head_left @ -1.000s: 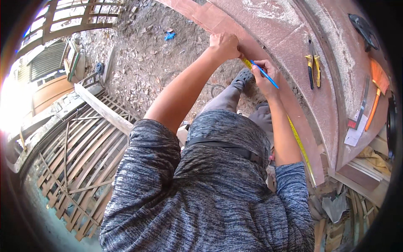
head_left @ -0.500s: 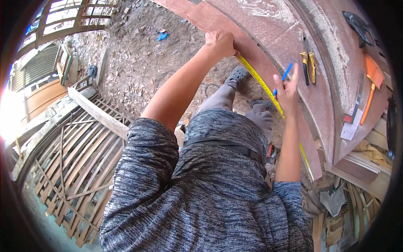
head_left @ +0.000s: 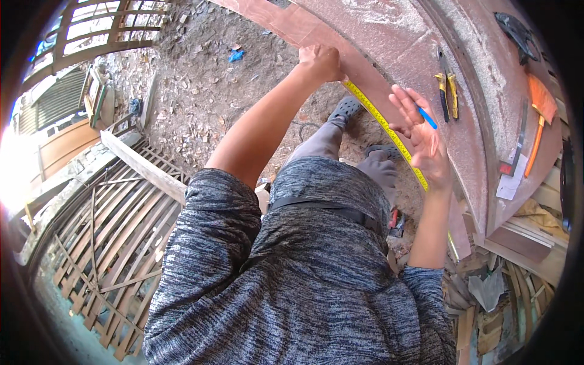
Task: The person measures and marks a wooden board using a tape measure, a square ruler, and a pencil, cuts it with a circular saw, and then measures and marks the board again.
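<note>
My left hand [head_left: 319, 64] is closed at the board's inner edge on the upper end of the yellow tape measure [head_left: 377, 118]; whatever part of it lies under the fingers is hidden. The tape runs down along a curved reddish wooden strip [head_left: 365, 61], passing behind my right forearm. My right hand [head_left: 423, 137] is raised beside the tape with its fingers extended, a blue pen [head_left: 427, 118] held between them. Yellow-and-black pliers [head_left: 451, 91] lie on the sawdust-covered panel [head_left: 407, 33] to the right of that hand.
On the right are an orange-handled tool [head_left: 534, 146], a metal blade [head_left: 520, 143] on white paper [head_left: 506, 185], a dark tool [head_left: 514, 33] and wood offcuts [head_left: 486, 328]. Slatted wooden frames [head_left: 115, 231] lie at lower left. My feet are on littered dirt ground [head_left: 201, 85].
My right hand has left the tape, moved rightward, then down a little, and its fingers have spread with the pen tilted among them. My left hand has stayed on the tape.
</note>
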The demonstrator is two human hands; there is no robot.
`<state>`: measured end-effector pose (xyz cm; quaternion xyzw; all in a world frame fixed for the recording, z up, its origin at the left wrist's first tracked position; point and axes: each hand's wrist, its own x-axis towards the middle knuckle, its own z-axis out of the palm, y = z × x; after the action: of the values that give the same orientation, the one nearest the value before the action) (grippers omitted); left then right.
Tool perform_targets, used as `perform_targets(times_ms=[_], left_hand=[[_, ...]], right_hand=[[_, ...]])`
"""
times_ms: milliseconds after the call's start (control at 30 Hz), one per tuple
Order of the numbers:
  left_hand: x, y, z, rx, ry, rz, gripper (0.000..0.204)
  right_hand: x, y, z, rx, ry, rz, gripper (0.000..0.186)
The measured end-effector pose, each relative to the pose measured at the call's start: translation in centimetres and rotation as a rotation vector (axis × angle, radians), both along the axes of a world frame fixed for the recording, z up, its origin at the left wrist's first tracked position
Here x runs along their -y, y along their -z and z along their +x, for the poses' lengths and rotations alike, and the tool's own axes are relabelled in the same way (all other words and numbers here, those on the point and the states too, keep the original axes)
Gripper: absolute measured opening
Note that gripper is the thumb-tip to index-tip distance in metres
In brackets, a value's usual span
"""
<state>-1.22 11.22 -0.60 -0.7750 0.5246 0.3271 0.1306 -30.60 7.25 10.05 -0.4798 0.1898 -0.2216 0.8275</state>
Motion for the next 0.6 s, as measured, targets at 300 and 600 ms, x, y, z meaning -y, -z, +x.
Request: perform_targets(times_ms=[300,600], left_hand=[[-0.1,0.1,-0.4,0.034,0.021,-0.041,0.043],[0.4,-0.1,-0.6,0.028,0.019,-0.005,0.057]], right_hand=[[-0.1,7.6,3.4,-0.622,0.217,-0.378,0.05],[-1.6,14.1,5.2,-0.641,0.161,-0.453,0.031]])
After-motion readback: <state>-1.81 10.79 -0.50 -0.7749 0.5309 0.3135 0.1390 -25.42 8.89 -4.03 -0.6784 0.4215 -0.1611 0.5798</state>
